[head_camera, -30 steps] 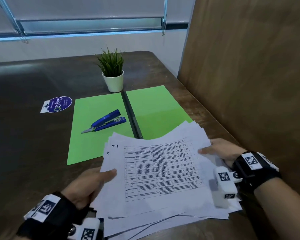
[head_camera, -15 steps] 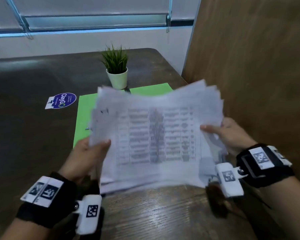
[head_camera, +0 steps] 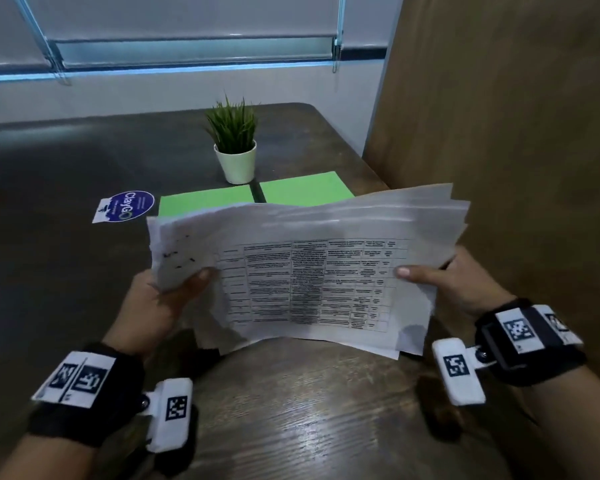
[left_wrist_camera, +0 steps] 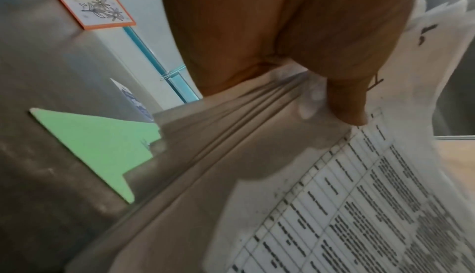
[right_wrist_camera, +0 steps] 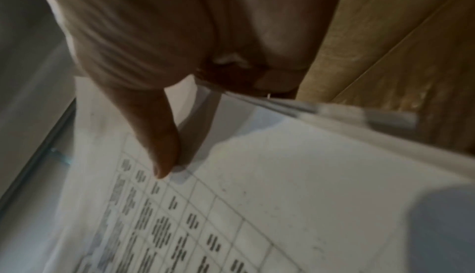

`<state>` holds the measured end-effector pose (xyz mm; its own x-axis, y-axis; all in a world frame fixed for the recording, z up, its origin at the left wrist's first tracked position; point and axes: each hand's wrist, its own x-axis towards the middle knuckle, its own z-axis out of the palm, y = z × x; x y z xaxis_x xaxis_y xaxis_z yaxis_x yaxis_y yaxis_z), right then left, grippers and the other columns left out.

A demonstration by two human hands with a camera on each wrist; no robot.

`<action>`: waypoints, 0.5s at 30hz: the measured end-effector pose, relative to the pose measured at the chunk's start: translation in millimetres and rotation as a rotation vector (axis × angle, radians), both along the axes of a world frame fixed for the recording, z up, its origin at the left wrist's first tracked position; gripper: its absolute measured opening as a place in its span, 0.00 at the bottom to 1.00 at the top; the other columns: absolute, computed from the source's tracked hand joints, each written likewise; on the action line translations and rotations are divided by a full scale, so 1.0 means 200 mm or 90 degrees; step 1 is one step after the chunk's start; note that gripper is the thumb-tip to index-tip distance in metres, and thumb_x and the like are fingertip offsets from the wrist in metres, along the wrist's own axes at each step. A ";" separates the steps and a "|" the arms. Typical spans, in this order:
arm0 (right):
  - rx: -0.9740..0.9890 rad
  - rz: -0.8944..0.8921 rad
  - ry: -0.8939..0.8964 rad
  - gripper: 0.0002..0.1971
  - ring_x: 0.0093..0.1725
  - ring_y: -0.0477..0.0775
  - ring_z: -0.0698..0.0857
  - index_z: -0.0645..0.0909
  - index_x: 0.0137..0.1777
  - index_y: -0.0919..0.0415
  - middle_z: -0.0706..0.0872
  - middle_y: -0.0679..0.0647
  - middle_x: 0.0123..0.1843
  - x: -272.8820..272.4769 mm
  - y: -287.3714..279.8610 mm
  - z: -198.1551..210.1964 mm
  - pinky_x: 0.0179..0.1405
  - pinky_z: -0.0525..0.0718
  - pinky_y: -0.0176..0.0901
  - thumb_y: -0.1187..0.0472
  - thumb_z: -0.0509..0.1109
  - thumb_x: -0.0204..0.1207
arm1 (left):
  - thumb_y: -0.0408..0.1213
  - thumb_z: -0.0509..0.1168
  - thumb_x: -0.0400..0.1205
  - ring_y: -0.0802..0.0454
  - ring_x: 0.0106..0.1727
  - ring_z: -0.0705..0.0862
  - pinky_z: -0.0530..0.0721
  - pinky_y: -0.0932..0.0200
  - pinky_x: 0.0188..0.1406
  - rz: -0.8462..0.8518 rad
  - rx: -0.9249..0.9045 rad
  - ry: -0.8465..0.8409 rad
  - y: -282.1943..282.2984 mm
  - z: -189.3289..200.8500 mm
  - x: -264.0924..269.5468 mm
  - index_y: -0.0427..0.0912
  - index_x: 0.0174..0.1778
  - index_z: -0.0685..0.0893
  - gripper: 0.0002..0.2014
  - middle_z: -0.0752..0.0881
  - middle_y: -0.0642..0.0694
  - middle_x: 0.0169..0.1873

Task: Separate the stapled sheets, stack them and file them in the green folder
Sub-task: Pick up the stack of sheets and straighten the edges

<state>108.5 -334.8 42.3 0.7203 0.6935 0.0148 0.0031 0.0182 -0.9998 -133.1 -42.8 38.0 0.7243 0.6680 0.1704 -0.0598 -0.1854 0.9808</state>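
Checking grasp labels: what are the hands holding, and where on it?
Both hold the stack of sheets clear of the table: left hand pinches its left edge, right hand its right edge, thumbs on top.

The room is dim, lit mainly by a cool blue-white band of daylight under the window blind [head_camera: 191,50] at the far wall, which throws a pale sheen on the dark table [head_camera: 291,410] and leaves soft shadows beneath the sheets [head_camera: 309,271] and both wrists. The head view bends straight lines toward its edges and is slightly soft, with the upper edges of the paper smeared by motion and the printed table only partly legible. Both wrist views are darker, grainy and strongly warped, the near skin a blurred brown mass and the print streaked.
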 end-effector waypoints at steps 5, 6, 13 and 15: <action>0.029 -0.066 -0.088 0.14 0.59 0.54 0.90 0.85 0.59 0.61 0.92 0.52 0.57 -0.03 0.06 0.09 0.57 0.90 0.51 0.68 0.75 0.73 | 0.37 0.69 0.83 0.69 0.41 0.90 0.85 0.74 0.34 0.125 -0.024 -0.081 -0.01 0.05 0.08 0.44 0.51 0.88 0.04 0.92 0.65 0.35; 0.035 -0.070 -0.118 0.12 0.55 0.49 0.91 0.86 0.56 0.59 0.93 0.47 0.54 -0.02 0.07 0.13 0.53 0.91 0.45 0.68 0.74 0.74 | 0.38 0.68 0.83 0.70 0.42 0.89 0.85 0.75 0.35 0.122 -0.017 -0.104 0.01 0.06 0.09 0.46 0.51 0.88 0.04 0.91 0.67 0.37; -0.056 -0.031 -0.046 0.22 0.63 0.54 0.89 0.82 0.66 0.59 0.91 0.53 0.61 -0.02 0.05 -0.06 0.62 0.86 0.51 0.72 0.77 0.72 | 0.33 0.72 0.80 0.63 0.42 0.91 0.90 0.65 0.40 0.026 -0.006 0.027 0.02 -0.08 0.07 0.49 0.48 0.93 0.07 0.93 0.59 0.40; -0.071 -0.022 -0.046 0.23 0.67 0.56 0.86 0.81 0.68 0.57 0.89 0.54 0.65 -0.02 0.05 -0.07 0.67 0.84 0.56 0.73 0.75 0.74 | 0.33 0.71 0.81 0.60 0.42 0.92 0.90 0.63 0.39 0.038 -0.038 0.034 0.00 -0.09 0.10 0.44 0.50 0.90 0.05 0.94 0.55 0.42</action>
<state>105.0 -324.5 28.2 0.7432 0.6690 -0.0081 0.0744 -0.0946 -0.9927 -113.7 -41.9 19.7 0.6896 0.7184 0.0910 0.0025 -0.1280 0.9918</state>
